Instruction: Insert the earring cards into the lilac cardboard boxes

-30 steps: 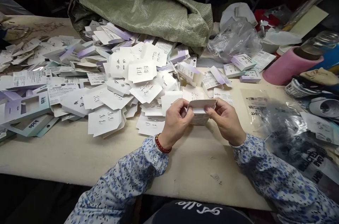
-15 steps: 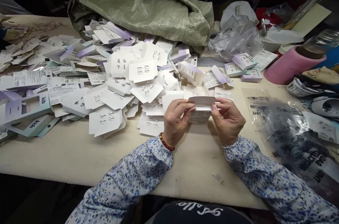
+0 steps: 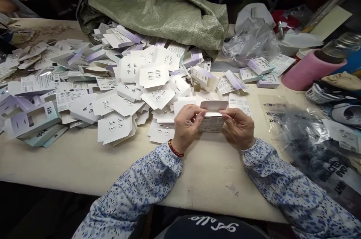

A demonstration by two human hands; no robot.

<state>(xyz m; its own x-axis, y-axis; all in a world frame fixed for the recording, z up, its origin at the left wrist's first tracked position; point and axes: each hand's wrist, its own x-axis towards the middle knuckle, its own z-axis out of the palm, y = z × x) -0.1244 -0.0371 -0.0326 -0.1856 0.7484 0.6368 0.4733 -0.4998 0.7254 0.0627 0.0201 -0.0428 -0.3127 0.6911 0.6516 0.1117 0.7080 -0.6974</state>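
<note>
Head view: a small white card box with printed words (image 3: 211,125) is up in front of the person, above the near part of a wide cream table (image 3: 208,178). Its grey-white flap (image 3: 214,106) stands up at the top. The left hand (image 3: 187,126) pinches the box's left side, with thumb and fingers close together. The right hand (image 3: 239,127) pinches the right side the same way. A red bead bracelet (image 3: 176,149) is on the left wrist. Past the hands and to the left is a big messy pile of white cards with little shiny metal bits (image 3: 154,75). A crinkly green woven sack (image 3: 158,9) lies behind the pile.
</note>
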